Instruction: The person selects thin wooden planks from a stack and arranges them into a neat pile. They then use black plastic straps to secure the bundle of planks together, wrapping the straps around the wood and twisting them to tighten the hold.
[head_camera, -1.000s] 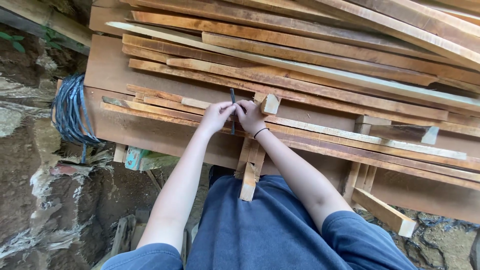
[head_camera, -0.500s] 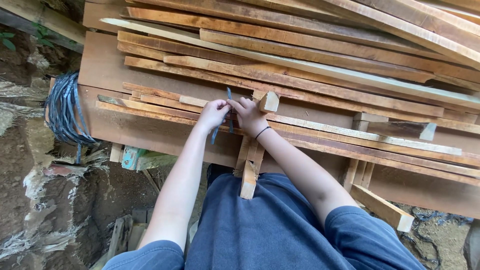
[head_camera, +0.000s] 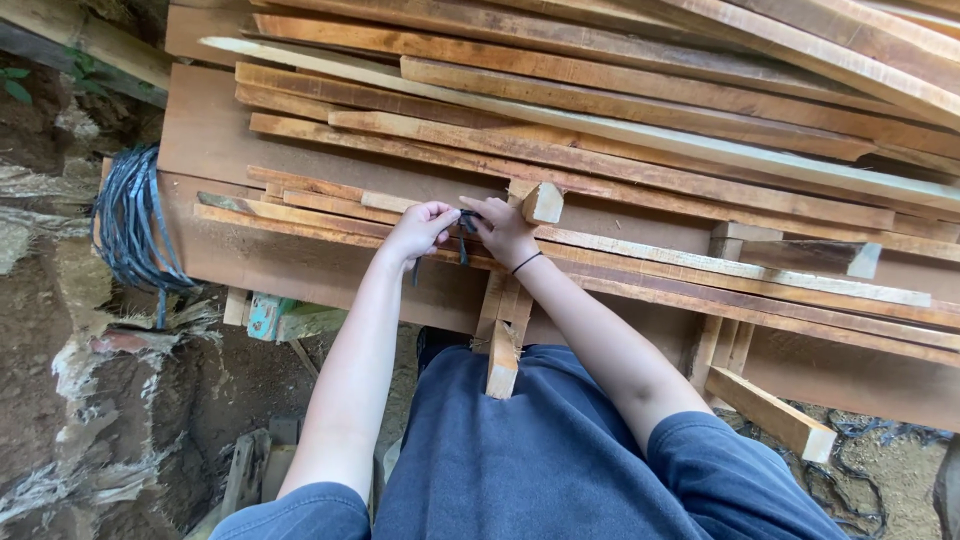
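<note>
Left hand (head_camera: 420, 228): at frame centre, fingers pinched shut on the dark strap (head_camera: 463, 232), knuckles over the slats (head_camera: 640, 262).
Right hand (head_camera: 503, 232): just right of the left hand, fingers closed on the same strap from the other side; a thin black band (head_camera: 527, 263) circled its wrist.
Strap: short and dark, held between the two hands, one end hanging down over the front slats; whether it was knotted could not be told.
Slats: long thin wood strips stacked across the frame, running from left to lower right, lying on wide boards (head_camera: 210, 130).
Block (head_camera: 541, 201): small pale wood offcut, just right of the right hand, resting on the slats.
Upright strips (head_camera: 503, 330): narrow pieces below the hands, pointing down toward the blue shirt (head_camera: 560, 460).
Coil (head_camera: 135, 220): bundle of dark blue strapping at the left edge, hanging beside the boards.
Ground (head_camera: 60, 380): soil and rubble in the lower left.
</note>
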